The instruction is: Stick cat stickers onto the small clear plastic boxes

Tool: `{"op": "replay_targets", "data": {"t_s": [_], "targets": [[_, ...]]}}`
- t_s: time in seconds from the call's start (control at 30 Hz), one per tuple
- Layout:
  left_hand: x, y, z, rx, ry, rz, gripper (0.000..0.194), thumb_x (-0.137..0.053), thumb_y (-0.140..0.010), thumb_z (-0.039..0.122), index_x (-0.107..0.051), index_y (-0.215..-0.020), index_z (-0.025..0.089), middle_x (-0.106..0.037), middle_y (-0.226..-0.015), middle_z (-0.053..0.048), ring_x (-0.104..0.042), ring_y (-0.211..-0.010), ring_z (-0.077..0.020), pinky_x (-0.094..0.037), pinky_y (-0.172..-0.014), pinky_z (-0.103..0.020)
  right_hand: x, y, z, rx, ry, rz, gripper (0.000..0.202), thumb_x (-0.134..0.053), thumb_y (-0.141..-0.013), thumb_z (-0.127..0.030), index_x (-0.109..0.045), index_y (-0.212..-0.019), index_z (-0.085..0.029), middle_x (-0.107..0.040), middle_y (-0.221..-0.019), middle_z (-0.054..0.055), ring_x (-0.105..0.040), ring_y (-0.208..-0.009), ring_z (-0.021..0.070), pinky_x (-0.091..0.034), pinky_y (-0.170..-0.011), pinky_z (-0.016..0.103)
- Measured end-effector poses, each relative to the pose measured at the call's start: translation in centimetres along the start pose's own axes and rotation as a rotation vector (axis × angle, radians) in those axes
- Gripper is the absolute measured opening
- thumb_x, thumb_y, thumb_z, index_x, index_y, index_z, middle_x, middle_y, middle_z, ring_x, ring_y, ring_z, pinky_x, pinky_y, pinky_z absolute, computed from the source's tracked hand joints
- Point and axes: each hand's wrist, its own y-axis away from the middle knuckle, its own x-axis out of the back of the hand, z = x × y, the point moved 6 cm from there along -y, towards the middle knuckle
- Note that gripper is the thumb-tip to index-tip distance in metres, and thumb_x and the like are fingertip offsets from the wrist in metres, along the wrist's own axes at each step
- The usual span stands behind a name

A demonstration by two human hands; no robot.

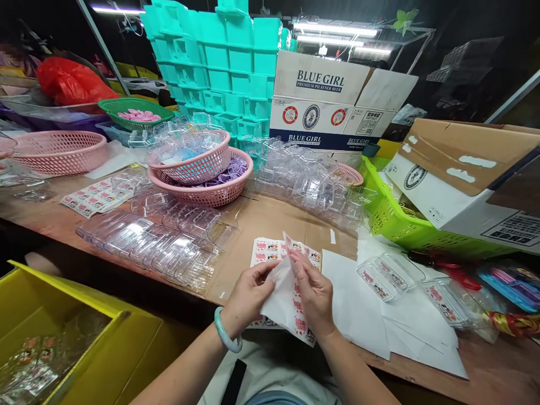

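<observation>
Both of my hands hold one sticker sheet [282,301] upright and bent above the table's front edge. Its white back faces me, and a strip of printed pink lettering and cartoon figures shows on the right. My left hand [251,292], with a jade bangle on the wrist, pinches its left edge between thumb and fingers. The fingers of my right hand [311,289] are closed on its upper right part. Under the hands, more printed sticker sheets [264,250] lie on a flat cardboard piece [287,216]. Rows of clear plastic cases [147,247] are at the left.
Pink baskets [202,194] with purple pieces and clear parts stand behind, near piled clear cases [307,180]. White backing papers [350,304] and stickered cases [390,275] lie at the right, beside a green crate [392,216]. A yellow box [126,343] stands at lower left.
</observation>
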Motion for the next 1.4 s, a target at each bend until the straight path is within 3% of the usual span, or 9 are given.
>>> {"op": "replay_targets", "data": {"t_s": [0.1,0.2,0.4,0.57,0.7,0.93,1.13,1.27,1.4], "targets": [[1.5,0.2,-0.5,-0.028,-0.067,0.137,0.049,-0.067,-0.069,0.03,-0.061,-0.115,0.016,-0.065,-0.092,-0.007,-0.062,-0.083,-0.0224,-0.049,-0.076,-0.034,2.2,-0.9,1.4,-0.188,-0.191,0.276,0.035,-0.05,-0.093,-0.036,-0.066,-0.117,-0.016,-0.067,-0.119,0.012,-0.061,-0.114,0.027,-0.046,-0.1,0.051],[2.4,1.7,1.3,-0.269,-0.286,0.397,0.046,-0.07,-0.071,0.029,-0.062,-0.116,0.021,-0.058,-0.116,-0.01,-0.053,-0.115,-0.0269,-0.038,-0.101,-0.039,4.4,-1.7,0.0,-0.008,-0.054,0.408,0.033,-0.048,-0.094,-0.029,-0.063,-0.121,-0.016,-0.065,-0.123,0.011,-0.06,-0.116,0.0267,-0.044,-0.102,0.051],[-3.2,1.0,1.2,-0.109,0.09,0.011,0.033,-0.061,-0.082,0.045,-0.07,-0.103,0.022,-0.062,-0.122,-0.01,-0.05,-0.12,-0.0269,-0.037,-0.105,-0.039,0.9,0.4,-4.5,0.668,0.639,-0.084,0.05,-0.054,-0.084,-0.006,-0.053,-0.132,-0.02,-0.059,-0.131,0.009,-0.044,-0.132,0.0276,-0.032,-0.111,0.055],[-4.0,-1.2,-0.8,0.035,0.324,0.072,0.022,-0.074,-0.073,0.035,-0.069,-0.087,0.02,-0.067,-0.092,-0.003,-0.061,-0.086,-0.0161,-0.047,-0.081,-0.027,2.5,0.5,-3.7,0.32,0.49,-0.035,0.057,-0.063,-0.085,-0.027,-0.044,-0.138,-0.021,-0.05,-0.14,0.012,-0.04,-0.134,0.0306,-0.036,-0.107,0.055],[-5.1,-1.9,0.2,-0.039,0.161,-0.049,0.023,-0.07,-0.077,0.037,-0.07,-0.089,0.018,-0.068,-0.099,-0.006,-0.06,-0.097,-0.0203,-0.045,-0.09,-0.03,4.9,-1.2,-1.5,-0.149,0.088,-0.147,0.03,-0.06,-0.086,-0.041,-0.068,-0.098,-0.015,-0.072,-0.094,0.008,-0.068,-0.088,0.023,-0.057,-0.076,0.034],[-4.5,-2.3,-0.5,0.031,0.079,0.069,0.044,-0.07,-0.075,0.046,-0.066,-0.113,0.025,-0.06,-0.128,-0.006,-0.053,-0.118,-0.0242,-0.043,-0.093,-0.032,14.1,-13.6,-1.6,0.171,0.667,0.287,0.032,-0.058,-0.084,-0.036,-0.063,-0.109,-0.018,-0.068,-0.102,0.011,-0.061,-0.098,0.0275,-0.046,-0.091,0.045],[-6.2,-1.5,-1.8,0.12,0.045,-0.085,0.045,-0.07,-0.073,0.051,-0.068,-0.108,0.023,-0.066,-0.112,-0.007,-0.06,-0.098,-0.022,-0.048,-0.081,-0.03,15.5,-24.3,2.4,0.184,0.937,0.172,0.047,-0.056,-0.077,-0.015,-0.052,-0.124,-0.012,-0.068,-0.093,0.013,-0.058,-0.106,0.0318,-0.017,-0.109,0.062],[-6.6,-2.0,-0.9,0.125,0.125,-0.101,0.039,-0.067,-0.076,0.05,-0.069,-0.103,0.021,-0.065,-0.114,-0.008,-0.059,-0.105,-0.0227,-0.045,-0.093,-0.032,15.0,-22.1,1.4,0.218,0.881,0.198,0.056,-0.049,-0.081,-0.014,-0.039,-0.136,-0.014,-0.066,-0.076,0.004,-0.064,-0.087,0.026,-0.023,-0.108,0.061],[-7.9,-2.7,-0.2,0.145,0.267,-0.125,0.051,-0.057,-0.083,0.053,-0.058,-0.124,0.023,-0.054,-0.133,-0.013,-0.048,-0.126,-0.0284,-0.039,-0.103,-0.041,12.4,-13.3,-2.1,0.377,0.62,0.296,0.069,-0.055,-0.086,-0.021,-0.02,-0.145,-0.02,-0.066,-0.087,0.003,-0.063,-0.098,0.0231,-0.043,-0.099,0.049]]}}
